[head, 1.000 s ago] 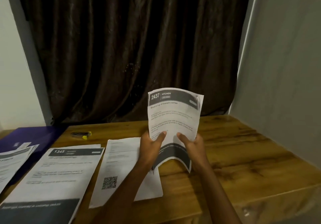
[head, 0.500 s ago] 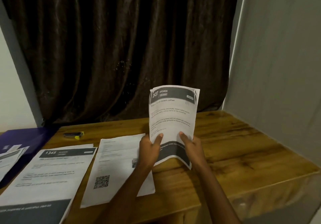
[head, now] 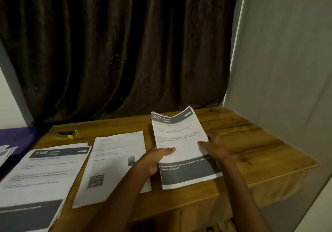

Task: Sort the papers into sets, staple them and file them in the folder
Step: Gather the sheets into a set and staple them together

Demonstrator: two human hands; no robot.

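Thin paper set headed 2437 [head: 179,138], centre-right of frame low over the table [head: 260,141], pinched at mid side edges by left hand [head: 154,159] and right hand [head: 215,149]; light, floppy, likely slides apart, so grip both edges.

Stapler [head: 67,133] behind three side-by-side paper sets [head: 115,163].

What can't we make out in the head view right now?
- 2437 paper set: how many sheets it holds; the left hand and right hand grip its sides, and the fingers beneath are hidden.
- 1345 paper set: its lower left corner runs off the frame edge; body text blurred.
- Papers at far left: cut off by the left edge.
- Black and yellow item: too small and dim to identify.
- QR code sheet: print too small to read; the left forearm covers its lower right part.
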